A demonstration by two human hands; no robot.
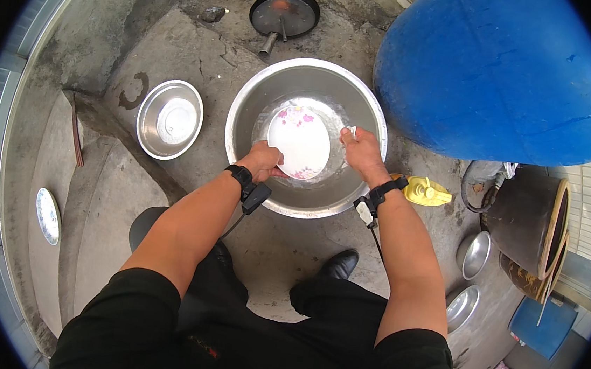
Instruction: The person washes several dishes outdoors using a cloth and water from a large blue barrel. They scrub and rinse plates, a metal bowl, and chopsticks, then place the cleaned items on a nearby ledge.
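A large metal basin (234, 164) with water in it stands on the concrete floor before me. My left hand (265, 164) grips the lower left edge of a white plate with pink flowers (299, 141), which is tilted inside the basin. On the basin's right side, my right hand (362, 151) is closed on a small whitish thing, perhaps a cloth, that shows at its fingertips; most of it is hidden. That hand is apart from the plate. Both wrists wear black straps with small devices.
A smaller metal bowl (146, 142) stands at left, and a flowered dish (48, 216) farther left. A huge blue plastic barrel (495, 75) fills the upper right. Right of the basin are a yellow bottle (427, 192), a dark pot (519, 220) and two metal bowls. A black pan (304, 27) lies beyond.
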